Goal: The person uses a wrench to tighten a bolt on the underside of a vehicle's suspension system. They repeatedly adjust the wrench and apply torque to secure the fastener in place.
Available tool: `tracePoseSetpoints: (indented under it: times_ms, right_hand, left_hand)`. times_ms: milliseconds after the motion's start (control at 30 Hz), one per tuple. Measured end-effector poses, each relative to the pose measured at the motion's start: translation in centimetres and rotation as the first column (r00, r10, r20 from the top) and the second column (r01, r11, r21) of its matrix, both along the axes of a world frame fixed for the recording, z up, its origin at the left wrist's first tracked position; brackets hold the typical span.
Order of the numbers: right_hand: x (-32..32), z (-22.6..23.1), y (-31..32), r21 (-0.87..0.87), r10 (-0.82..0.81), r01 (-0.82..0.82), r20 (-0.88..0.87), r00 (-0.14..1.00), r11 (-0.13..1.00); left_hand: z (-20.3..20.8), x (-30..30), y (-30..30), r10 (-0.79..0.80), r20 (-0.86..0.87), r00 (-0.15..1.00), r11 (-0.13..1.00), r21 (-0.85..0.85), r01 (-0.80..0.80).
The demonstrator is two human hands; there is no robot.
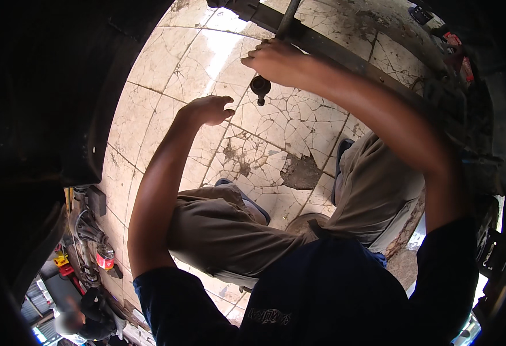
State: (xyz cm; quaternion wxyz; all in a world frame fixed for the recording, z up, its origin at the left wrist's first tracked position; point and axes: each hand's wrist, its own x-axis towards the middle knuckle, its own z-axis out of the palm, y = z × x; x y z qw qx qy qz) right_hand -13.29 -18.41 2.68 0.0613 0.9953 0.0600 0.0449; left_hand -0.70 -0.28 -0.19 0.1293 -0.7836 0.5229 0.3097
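Two hands, one ball-jointed rod (288, 21), two sandals (343, 147): the right hand (279, 60) stretches to the far side, fingers curled round the rod, its ball joint (260, 86) poking out nearer. Left hand (207, 111) hovers nearer, leftward, wrist bent inward, thumb and finger slightly parted (nothing visible between them).

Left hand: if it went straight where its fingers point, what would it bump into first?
Most likely the dark, knobby metal joint, seen just below the right hand in the picture. The left hand points toward it, but depth is unclear, so it might miss.
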Motion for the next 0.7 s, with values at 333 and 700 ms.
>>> tracePoseSetpoints:
  times_ms: [333, 700]
  right_hand:
    - [0.1, 0.6, 1.1, 0.042, 0.008, -0.004, -0.088, 0.996, 0.999]
    - [-0.2, 2.5, 2.2, 0.160, -0.054, 0.095, -0.242, 0.969, 0.983]
  left_hand:
    - [0.2, 0.1, 0.3, 0.005, -0.010, 1.000, 1.000, -0.002, -0.005]
    - [0.5, -0.1, -0.1, 0.056, -0.007, 0.998, 0.997, 0.056, -0.055]
